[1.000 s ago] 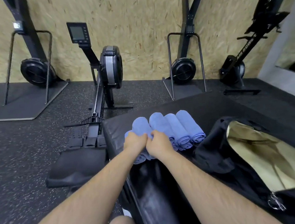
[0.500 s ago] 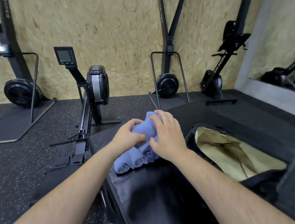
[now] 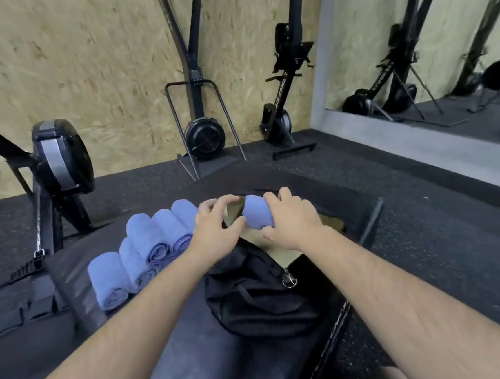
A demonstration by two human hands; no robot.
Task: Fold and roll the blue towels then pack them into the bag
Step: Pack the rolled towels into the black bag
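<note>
At the far left of the frame a rowing machine (image 3: 58,157) stands on the dark speckled floor (image 3: 429,249); just right of it begins the black padded counter (image 3: 197,360), which fills the lower middle. On the counter's left part lies a row of rolled towels (image 3: 147,240), blue, side by side and touching; their long axes run from the upper part of the row down toward the lower edge of the frame, spiral ends facing the camera; one roll sits partly under its neighbours, and the rightmost is partly hidden behind the left grip (image 3: 216,231), so the count is hard to give. That grip, at the centre, has its fingers curved and spread, its thumb tip reaching the left end of the held towel (image 3: 256,211); whether it pinches the roll I cannot tell. The held towel, a blue roll too, is above the open mouth of the bag (image 3: 252,298); its long axis lies roughly across the picture, the free end pointing left, the other end hidden in the right grip (image 3: 290,219), which is clenched round it, fingers over the top and thumb beneath. The bag is black with a tan lining and lies on the counter between both forearms; a metal clip (image 3: 288,281) hangs at its near rim. Behind, against the chipboard wall (image 3: 96,66), stand two upright machines (image 3: 204,136); a mirror (image 3: 426,38) fills the upper right.
</note>
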